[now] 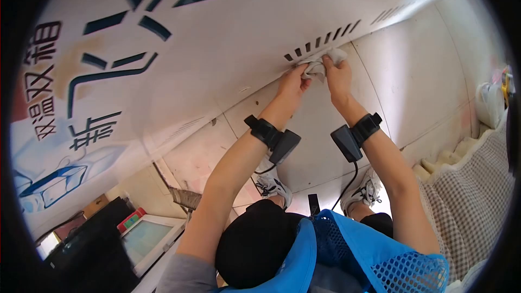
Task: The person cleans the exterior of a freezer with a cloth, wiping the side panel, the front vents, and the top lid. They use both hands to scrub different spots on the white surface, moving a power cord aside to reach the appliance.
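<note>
A crumpled whitish cloth (317,68) is bunched between my two hands, close to the lower edge of a large white freezer (233,27). My left hand (293,82) has its fingers closed on the near-left end of the cloth. On the other end, my right hand (338,76) pinches it, with the thumb and fingertips pressed into the folds. Just beyond both hands runs a row of dark vent slots (322,39) in the freezer's panel. Part of the cloth is hidden behind my fingers.
Pale floor tiles (315,146) lie below, with my shoes (274,187) on them. A checkered cloth cover (472,190) hangs at the right. Lower left are a white-framed panel (149,239) and a dark screen-like object (92,249). Devices with cables are strapped to both wrists.
</note>
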The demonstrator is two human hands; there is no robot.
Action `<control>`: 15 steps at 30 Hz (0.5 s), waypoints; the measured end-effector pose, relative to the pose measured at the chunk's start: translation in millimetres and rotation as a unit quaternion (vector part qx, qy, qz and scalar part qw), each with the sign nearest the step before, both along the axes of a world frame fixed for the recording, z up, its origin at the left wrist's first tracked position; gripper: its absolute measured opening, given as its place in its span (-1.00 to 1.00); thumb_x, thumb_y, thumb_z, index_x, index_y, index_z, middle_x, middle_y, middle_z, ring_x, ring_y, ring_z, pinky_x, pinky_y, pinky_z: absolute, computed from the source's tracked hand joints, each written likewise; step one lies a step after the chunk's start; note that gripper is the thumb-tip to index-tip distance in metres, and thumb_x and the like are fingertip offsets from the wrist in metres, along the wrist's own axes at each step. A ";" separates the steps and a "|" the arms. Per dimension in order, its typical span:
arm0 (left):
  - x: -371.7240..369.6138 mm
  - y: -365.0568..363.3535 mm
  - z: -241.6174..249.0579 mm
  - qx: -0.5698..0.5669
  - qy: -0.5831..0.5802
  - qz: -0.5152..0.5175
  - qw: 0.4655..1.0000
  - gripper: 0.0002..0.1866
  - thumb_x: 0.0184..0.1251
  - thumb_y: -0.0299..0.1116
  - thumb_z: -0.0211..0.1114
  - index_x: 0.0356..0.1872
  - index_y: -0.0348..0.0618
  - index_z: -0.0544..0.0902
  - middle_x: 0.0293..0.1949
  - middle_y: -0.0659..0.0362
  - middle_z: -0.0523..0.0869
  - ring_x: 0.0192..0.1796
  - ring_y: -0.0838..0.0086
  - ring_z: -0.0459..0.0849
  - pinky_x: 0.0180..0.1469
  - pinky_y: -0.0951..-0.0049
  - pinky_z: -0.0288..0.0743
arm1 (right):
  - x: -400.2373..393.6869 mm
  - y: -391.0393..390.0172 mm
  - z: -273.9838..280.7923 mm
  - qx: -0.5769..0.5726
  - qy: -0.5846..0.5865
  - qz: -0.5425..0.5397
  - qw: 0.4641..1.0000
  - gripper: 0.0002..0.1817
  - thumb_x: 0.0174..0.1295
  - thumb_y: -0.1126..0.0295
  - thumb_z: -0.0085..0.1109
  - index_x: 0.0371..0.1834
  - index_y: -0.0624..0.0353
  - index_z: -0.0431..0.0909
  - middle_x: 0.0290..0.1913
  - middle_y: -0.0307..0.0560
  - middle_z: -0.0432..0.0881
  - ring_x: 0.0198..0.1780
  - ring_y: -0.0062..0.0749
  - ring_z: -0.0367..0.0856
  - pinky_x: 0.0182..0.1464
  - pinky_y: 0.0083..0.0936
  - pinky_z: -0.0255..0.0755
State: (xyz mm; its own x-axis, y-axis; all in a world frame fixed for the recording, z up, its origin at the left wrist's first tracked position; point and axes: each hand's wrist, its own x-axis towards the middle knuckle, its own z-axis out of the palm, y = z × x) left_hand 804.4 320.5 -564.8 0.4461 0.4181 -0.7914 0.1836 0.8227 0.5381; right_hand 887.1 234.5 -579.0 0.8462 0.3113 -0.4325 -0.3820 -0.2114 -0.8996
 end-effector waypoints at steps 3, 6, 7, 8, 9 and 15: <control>-21.2 -3.9 31.9 0.023 -0.023 0.035 0.999 -0.85 0.37 -0.33 0.20 -0.14 -0.12 0.60 -0.31 0.29 0.60 -0.35 0.62 0.51 -0.33 0.63 0.44 | -10.4 6.8 15.1 0.017 -0.056 0.044 0.997 -0.74 0.27 0.28 0.14 -0.22 0.32 0.54 -0.40 -0.07 0.63 -0.42 -0.43 0.52 -0.35 -0.45 0.38; -67.8 5.2 89.3 0.127 -0.026 -0.020 0.991 -0.77 0.36 -0.23 0.22 -0.08 -0.10 0.59 -0.23 0.34 0.60 -0.29 0.69 0.52 -0.22 0.63 0.42 | -42.3 12.3 68.7 0.053 -0.109 0.103 0.987 -0.75 0.29 0.29 0.12 -0.15 0.28 0.51 -0.38 -0.09 0.61 -0.46 -0.43 0.49 -0.39 -0.47 0.35; -81.0 8.9 114.1 0.160 -0.021 -0.040 0.986 -0.74 0.37 -0.22 0.21 -0.06 -0.13 0.59 -0.22 0.33 0.61 -0.29 0.69 0.52 -0.20 0.64 0.41 | -56.2 17.6 89.5 0.064 -0.139 0.096 0.984 -0.76 0.30 0.29 0.11 -0.13 0.26 0.49 -0.37 -0.09 0.60 -0.48 -0.43 0.47 -0.42 -0.46 0.34; -94.0 10.8 132.4 0.195 0.002 -0.036 0.980 -0.71 0.37 -0.23 0.22 -0.02 -0.16 0.58 -0.20 0.32 0.61 -0.28 0.68 0.52 -0.20 0.64 0.41 | -66.2 21.2 100.4 0.101 -0.149 0.105 0.978 -0.76 0.30 0.29 0.10 -0.12 0.25 0.48 -0.37 -0.08 0.60 -0.48 -0.44 0.49 -0.45 -0.47 0.34; -106.5 11.9 149.4 0.229 0.024 -0.032 0.973 -0.68 0.37 -0.23 0.22 0.02 -0.19 0.57 -0.18 0.32 0.62 -0.28 0.68 0.53 -0.20 0.64 0.40 | -75.1 24.5 110.9 0.137 -0.159 0.114 0.971 -0.76 0.31 0.29 0.09 -0.11 0.24 0.47 -0.38 -0.07 0.60 -0.47 -0.45 0.50 -0.48 -0.48 0.34; -170.3 5.1 248.8 0.517 0.056 0.099 0.848 -0.64 0.38 -0.44 0.15 0.17 -0.31 0.45 -0.05 0.16 0.63 -0.07 0.61 0.58 -0.05 0.55 0.48 | -104.5 40.6 222.7 0.285 -0.072 0.296 0.909 -0.64 0.27 0.22 0.17 -0.04 0.26 0.40 -0.26 0.15 0.60 -0.37 -0.04 0.62 -0.44 -0.29 0.45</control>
